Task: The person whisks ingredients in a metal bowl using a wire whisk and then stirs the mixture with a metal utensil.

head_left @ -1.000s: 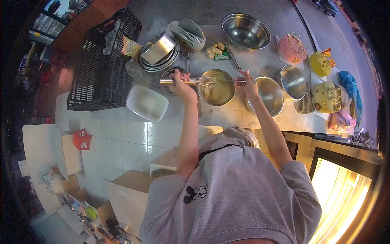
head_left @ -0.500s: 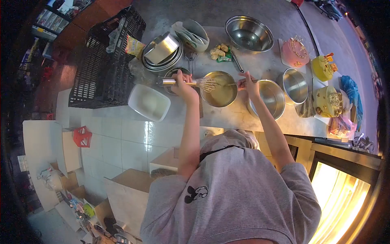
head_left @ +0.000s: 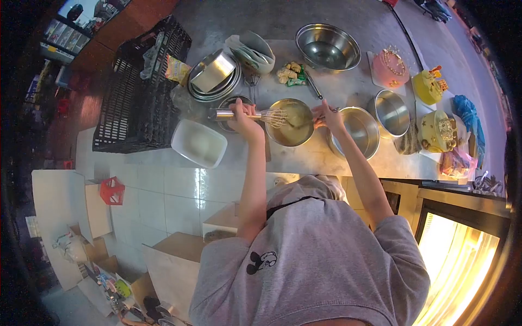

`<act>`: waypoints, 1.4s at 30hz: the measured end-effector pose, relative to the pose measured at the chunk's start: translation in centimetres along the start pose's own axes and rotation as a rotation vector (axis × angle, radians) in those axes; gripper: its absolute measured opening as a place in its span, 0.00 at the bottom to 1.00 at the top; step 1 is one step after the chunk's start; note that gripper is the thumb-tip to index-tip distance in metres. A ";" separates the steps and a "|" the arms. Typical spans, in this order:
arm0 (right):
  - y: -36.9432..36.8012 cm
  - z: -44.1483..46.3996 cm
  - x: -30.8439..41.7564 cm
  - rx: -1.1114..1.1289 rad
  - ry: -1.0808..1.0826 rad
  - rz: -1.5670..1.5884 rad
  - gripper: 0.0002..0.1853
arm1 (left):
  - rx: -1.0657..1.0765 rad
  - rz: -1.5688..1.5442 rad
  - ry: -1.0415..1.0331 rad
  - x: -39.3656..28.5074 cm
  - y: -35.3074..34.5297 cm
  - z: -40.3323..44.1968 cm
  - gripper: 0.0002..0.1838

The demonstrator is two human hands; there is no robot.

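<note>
My left hand (head_left: 244, 120) is wrapped round the handle of a metal whisk (head_left: 272, 116), which lies level with its wires over the left side of a steel bowl (head_left: 288, 140). Pale yellowish batter (head_left: 298, 120) fills the bottom of that bowl. On the bowl's right, my right hand (head_left: 327, 117) grips a thin utensil whose far end reaches into the batter; its exact shape is hard to make out. A steel pan (head_left: 363, 130) sits below and right of my right hand. Behind my left hand is a small round dish (head_left: 227, 126), partly hidden.
At the left stand a black crate (head_left: 133, 103), stacked pans (head_left: 215, 76) and a white tub (head_left: 198, 144). Farther back are a large steel bowl (head_left: 328, 49) and ginger-like pieces (head_left: 290, 73). Decorated cakes (head_left: 390, 69) stand at the right, above a glowing oven (head_left: 457, 261).
The utensil in my right hand has shifted within the batter, and that hand's grip has turned slightly. The whisk stays over the bowl's left side. The whole view has shifted a little.
</note>
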State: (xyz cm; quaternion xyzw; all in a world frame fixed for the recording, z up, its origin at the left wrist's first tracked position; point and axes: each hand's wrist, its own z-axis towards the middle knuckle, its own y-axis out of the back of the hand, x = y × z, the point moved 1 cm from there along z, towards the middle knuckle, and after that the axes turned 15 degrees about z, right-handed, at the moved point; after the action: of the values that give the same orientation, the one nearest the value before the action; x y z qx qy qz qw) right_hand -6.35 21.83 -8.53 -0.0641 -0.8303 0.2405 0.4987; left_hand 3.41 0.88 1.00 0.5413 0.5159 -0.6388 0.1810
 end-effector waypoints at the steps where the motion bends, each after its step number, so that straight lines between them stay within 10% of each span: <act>1: 0.0 -0.2 0.0 0.087 -0.070 -0.001 0.26 | 0.006 -0.005 -0.001 0.0 -0.1 0.0 0.16; 9: 0.4 -0.1 -0.3 0.076 -0.175 -0.069 0.27 | 0.012 -0.001 -0.001 0.3 0.4 0.0 0.16; 15: 2.4 2.8 -3.1 0.155 0.164 0.050 0.18 | -0.011 0.125 0.030 -0.1 -0.2 -1.0 0.13; 16: -0.7 -1.3 1.6 0.049 -0.068 -0.079 0.19 | 0.022 0.162 0.078 -0.8 -0.2 -1.4 0.14; 20: 0.2 -0.1 0.2 -0.030 0.263 0.102 0.22 | 0.022 0.112 -0.060 -1.0 -0.2 -1.4 0.14; 22: -0.4 -1.1 1.2 -0.013 -0.042 -0.230 0.22 | 0.018 0.103 -0.038 -1.3 -0.8 -1.6 0.16; 34: -1.7 -1.1 1.0 -0.109 0.217 0.165 0.23 | 0.042 0.127 -0.065 -1.7 -1.3 -2.1 0.16; 37: -0.8 -0.9 1.0 0.014 -0.048 -0.236 0.22 | 0.033 0.129 -0.061 -1.4 -0.7 -1.9 0.16; 40: -0.7 -1.5 0.8 -0.126 0.108 0.238 0.19 | 0.014 0.103 -0.064 -1.3 -1.1 -2.1 0.16; 42: -0.1 -1.6 1.1 -0.086 -0.044 -0.046 0.17 | 0.025 0.162 -0.095 -0.5 -0.6 -1.6 0.15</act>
State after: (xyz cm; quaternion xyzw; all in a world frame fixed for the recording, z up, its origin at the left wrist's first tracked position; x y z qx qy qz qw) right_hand -5.46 22.67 -6.99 -0.0610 -0.8518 0.1947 0.4825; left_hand 3.90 2.28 1.91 0.5525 0.4532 -0.6535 0.2498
